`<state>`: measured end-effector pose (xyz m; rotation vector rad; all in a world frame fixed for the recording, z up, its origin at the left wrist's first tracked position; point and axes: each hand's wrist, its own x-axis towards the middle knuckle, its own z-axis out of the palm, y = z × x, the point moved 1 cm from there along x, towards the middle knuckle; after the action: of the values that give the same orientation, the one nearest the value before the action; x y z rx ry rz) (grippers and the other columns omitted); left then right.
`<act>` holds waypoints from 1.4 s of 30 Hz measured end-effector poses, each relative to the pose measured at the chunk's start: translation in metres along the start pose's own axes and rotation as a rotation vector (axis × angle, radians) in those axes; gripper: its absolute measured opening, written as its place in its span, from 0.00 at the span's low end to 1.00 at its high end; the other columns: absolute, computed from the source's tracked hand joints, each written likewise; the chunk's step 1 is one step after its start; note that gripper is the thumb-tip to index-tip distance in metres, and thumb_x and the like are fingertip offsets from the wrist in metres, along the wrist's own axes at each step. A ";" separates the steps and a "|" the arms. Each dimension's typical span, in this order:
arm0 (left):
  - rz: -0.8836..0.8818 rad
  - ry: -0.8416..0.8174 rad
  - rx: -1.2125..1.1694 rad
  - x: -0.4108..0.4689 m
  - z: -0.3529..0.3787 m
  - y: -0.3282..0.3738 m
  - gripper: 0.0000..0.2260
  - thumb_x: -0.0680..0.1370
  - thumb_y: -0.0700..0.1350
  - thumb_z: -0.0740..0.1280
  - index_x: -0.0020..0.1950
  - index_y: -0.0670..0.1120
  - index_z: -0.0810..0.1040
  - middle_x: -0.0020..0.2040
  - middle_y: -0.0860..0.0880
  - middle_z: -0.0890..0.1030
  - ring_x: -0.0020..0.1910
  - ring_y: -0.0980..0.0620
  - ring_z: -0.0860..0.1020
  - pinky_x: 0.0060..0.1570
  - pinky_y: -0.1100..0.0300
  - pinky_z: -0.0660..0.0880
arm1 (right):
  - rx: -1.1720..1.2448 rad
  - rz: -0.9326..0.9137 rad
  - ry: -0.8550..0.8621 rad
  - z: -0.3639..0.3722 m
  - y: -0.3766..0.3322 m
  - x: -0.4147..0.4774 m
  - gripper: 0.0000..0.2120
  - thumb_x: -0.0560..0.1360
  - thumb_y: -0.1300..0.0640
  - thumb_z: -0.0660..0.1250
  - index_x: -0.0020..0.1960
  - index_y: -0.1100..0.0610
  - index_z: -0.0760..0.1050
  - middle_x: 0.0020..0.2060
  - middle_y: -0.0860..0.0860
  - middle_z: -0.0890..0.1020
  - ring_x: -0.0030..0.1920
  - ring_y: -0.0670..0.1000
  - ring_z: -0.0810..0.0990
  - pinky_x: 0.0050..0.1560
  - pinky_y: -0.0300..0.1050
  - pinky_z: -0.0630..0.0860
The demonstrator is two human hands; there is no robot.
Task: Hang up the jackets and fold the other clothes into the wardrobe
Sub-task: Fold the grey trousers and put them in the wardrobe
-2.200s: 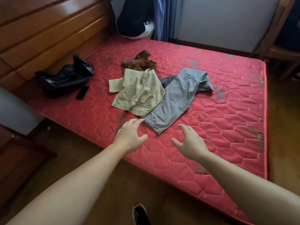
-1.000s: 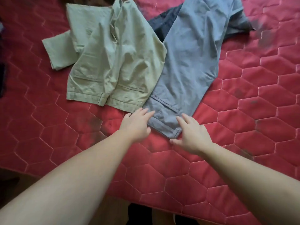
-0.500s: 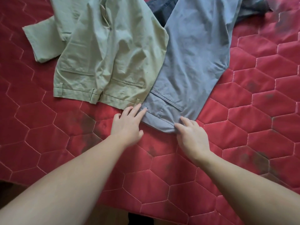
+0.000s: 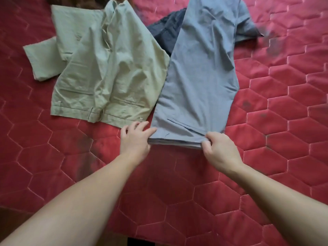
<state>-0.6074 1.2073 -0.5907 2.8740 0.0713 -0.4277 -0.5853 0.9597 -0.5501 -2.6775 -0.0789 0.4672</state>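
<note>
Two hands: both are at the near end of the grey-blue trousers [image 4: 198,77], one at each corner of the waistband.
Left hand [image 4: 134,139]: fingers part-curled over the left corner, forefinger laid on top of the cloth; the thumb is hidden, so this reads as a pinch rather than plainly showing as one.
Right hand [image 4: 220,150]: thumb and fingers nip the right corner, and the layered edge stands slightly off the mattress [image 4: 284,121] between the two hands.
Where the trousers lie: on the red quilted mattress, waistband nearest, legs running away to the far side, where the end doubles over to the right.
Neighbours: khaki trousers [image 4: 106,68] touch them along the left edge; a dark navy garment [image 4: 168,31] shows between the two at the far end, partly under the grey-blue cloth; a brown garment [image 4: 88,2] peeks in at the far edge.
Handling, as judged: thin woven cloth, light and limp, with no stiffness of its own, so it will sag wherever it is unsupported.
Best hold: the waistband, the thickest stitched part, taken at both corners and held taut.
Risk: the trailing legs may drag the navy piece or shift the khaki trousers.
Step in hand: probably lifting or straightening before the fold.
</note>
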 end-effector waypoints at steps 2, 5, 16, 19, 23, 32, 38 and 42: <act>0.126 -0.042 -0.091 -0.005 -0.002 0.014 0.23 0.69 0.43 0.70 0.64 0.55 0.79 0.68 0.53 0.75 0.70 0.47 0.70 0.64 0.52 0.64 | -0.015 0.057 -0.023 -0.013 0.016 -0.011 0.13 0.74 0.57 0.60 0.31 0.58 0.63 0.31 0.52 0.72 0.39 0.60 0.71 0.36 0.51 0.67; 0.221 -0.091 -0.204 -0.020 -0.005 0.037 0.21 0.64 0.44 0.63 0.56 0.50 0.83 0.57 0.50 0.83 0.59 0.46 0.80 0.56 0.54 0.76 | -0.006 0.055 -0.080 -0.025 0.041 -0.034 0.14 0.73 0.56 0.59 0.30 0.56 0.62 0.30 0.51 0.71 0.39 0.61 0.74 0.39 0.54 0.71; 0.097 -0.128 -0.198 -0.084 -0.061 0.095 0.12 0.71 0.47 0.63 0.51 0.51 0.81 0.49 0.51 0.83 0.52 0.46 0.79 0.45 0.52 0.75 | -0.004 -0.124 -0.127 -0.068 0.069 -0.099 0.22 0.65 0.51 0.72 0.58 0.52 0.76 0.44 0.48 0.71 0.52 0.55 0.72 0.51 0.46 0.72; 0.107 -0.142 -0.145 -0.107 -0.069 0.103 0.09 0.73 0.45 0.65 0.50 0.51 0.82 0.48 0.50 0.83 0.50 0.45 0.79 0.43 0.54 0.74 | -0.023 -0.067 -0.167 -0.076 0.065 -0.117 0.14 0.67 0.55 0.67 0.51 0.53 0.81 0.43 0.52 0.77 0.50 0.59 0.77 0.50 0.48 0.74; 0.103 -0.224 -0.137 -0.150 -0.064 0.099 0.10 0.71 0.45 0.63 0.48 0.50 0.82 0.44 0.48 0.83 0.47 0.45 0.80 0.43 0.52 0.76 | -0.027 -0.005 -0.217 -0.066 0.060 -0.164 0.13 0.67 0.60 0.67 0.50 0.53 0.84 0.42 0.51 0.77 0.51 0.55 0.78 0.46 0.39 0.68; -0.034 -0.290 -0.528 -0.268 -0.046 0.059 0.19 0.63 0.62 0.59 0.44 0.56 0.84 0.37 0.53 0.84 0.40 0.53 0.82 0.44 0.53 0.79 | 0.983 0.773 -0.038 0.006 0.024 -0.263 0.23 0.68 0.58 0.72 0.62 0.60 0.75 0.54 0.56 0.82 0.51 0.56 0.82 0.48 0.49 0.79; -0.004 -0.347 -0.375 -0.291 -0.064 0.060 0.10 0.71 0.47 0.63 0.47 0.52 0.82 0.42 0.53 0.84 0.43 0.52 0.81 0.47 0.51 0.79 | 0.942 0.768 0.050 -0.017 0.003 -0.297 0.16 0.71 0.71 0.60 0.53 0.57 0.80 0.44 0.56 0.84 0.42 0.55 0.81 0.42 0.45 0.78; 0.076 -0.492 -0.319 -0.293 -0.080 0.098 0.26 0.66 0.57 0.70 0.64 0.59 0.73 0.61 0.56 0.77 0.58 0.55 0.77 0.59 0.52 0.75 | 0.962 0.675 0.056 -0.048 -0.008 -0.306 0.18 0.71 0.71 0.58 0.53 0.56 0.78 0.39 0.55 0.81 0.34 0.53 0.76 0.30 0.38 0.71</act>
<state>-0.8572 1.1275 -0.4091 2.3789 -0.0508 -0.9921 -0.8569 0.9100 -0.4107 -1.6966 0.8598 0.4571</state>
